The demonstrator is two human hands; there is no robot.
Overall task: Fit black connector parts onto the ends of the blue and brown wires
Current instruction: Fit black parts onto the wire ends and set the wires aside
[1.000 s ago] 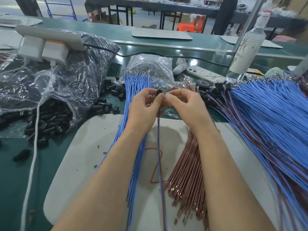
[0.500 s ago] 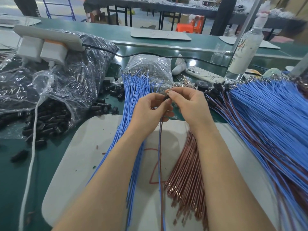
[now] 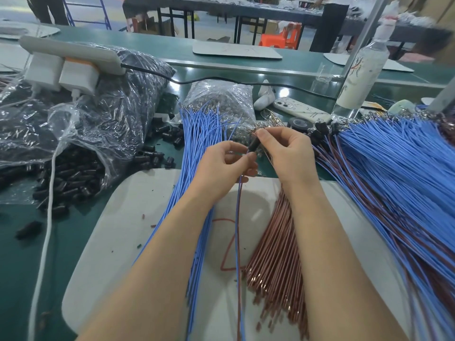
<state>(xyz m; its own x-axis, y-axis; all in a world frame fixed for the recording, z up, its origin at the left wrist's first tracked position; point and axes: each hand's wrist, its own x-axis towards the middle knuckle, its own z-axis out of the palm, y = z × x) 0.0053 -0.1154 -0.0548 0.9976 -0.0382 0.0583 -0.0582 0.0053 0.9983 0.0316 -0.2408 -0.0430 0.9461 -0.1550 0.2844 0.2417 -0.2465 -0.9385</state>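
Now the connector [image 3: 253, 144] shows plainer than before, tilted between the fingertips [image 3: 263, 139]. The right hand [image 3: 288, 153] pinches its top, and the left hand [image 3: 221, 166] pinches the wires [image 3: 238, 217] just beneath. Likely the wire ends are being pushed home.

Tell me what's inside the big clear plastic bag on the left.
Small black connector parts show through the plastic bag and spill from its mouth onto the green table. Deeper in, glare, folds and the white power strip on top hide the contents.
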